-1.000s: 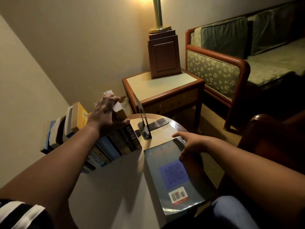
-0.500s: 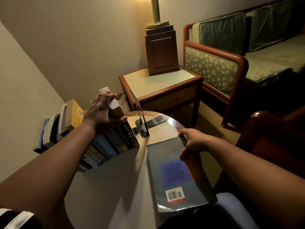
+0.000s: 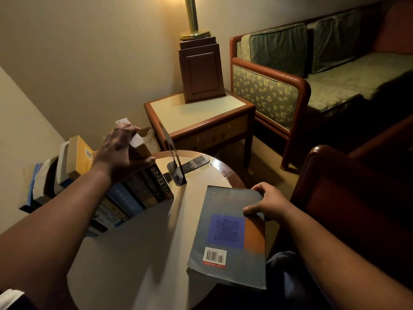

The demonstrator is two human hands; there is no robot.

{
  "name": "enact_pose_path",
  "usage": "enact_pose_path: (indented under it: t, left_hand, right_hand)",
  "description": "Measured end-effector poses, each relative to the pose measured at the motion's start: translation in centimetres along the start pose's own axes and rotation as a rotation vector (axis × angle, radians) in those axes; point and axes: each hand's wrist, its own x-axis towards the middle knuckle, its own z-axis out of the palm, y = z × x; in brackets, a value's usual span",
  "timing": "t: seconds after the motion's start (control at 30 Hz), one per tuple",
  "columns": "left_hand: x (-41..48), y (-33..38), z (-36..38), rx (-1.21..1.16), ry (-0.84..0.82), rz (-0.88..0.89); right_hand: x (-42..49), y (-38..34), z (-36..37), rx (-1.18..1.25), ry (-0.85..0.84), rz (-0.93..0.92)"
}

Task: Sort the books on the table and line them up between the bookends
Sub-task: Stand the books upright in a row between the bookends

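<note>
A square, wood-framed side table [image 3: 196, 113] with a pale top stands against the wall. It carries a dark wooden lamp base [image 3: 201, 70], from which a brass pole [image 3: 192, 16] rises. Just right of it is a sofa [image 3: 266, 95] with green leaf-patterned cushions, and nearer the camera is the curved arm of a reddish-brown armchair [image 3: 357, 193].

Probably home lounge: sofa [image 3: 312, 81], lamp [image 3: 196, 63], side table [image 3: 201, 113].
</note>
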Motion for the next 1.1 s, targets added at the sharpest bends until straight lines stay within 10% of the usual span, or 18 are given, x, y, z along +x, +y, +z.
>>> enact_pose_path:
  t: [0.33, 0.63, 0.87, 1.1]
  left_hand:
    - [0.3, -0.2, 0.1, 0.011, -0.012, 0.005]
    - [0.2, -0.3, 0.1, 0.013, -0.01, -0.012]
    - [0.5, -0.5, 0.5, 0.03, -0.02, 0.001]
    - [0.5, -0.7, 0.4, 0.0, -0.019, -0.021]
  right_hand:
    - [-1.4, -2.8, -0.4, 0.243, -0.083, -0.178]
    - [-2.8, -8.9, -1.1, 0.286, 0.153, -0.554]
    - [-3.7, -13.1, -0.4, -0.046, 0.647, -0.854]
    - [-4.2, -11.7, 0.5, -0.127, 0.657, -0.953]
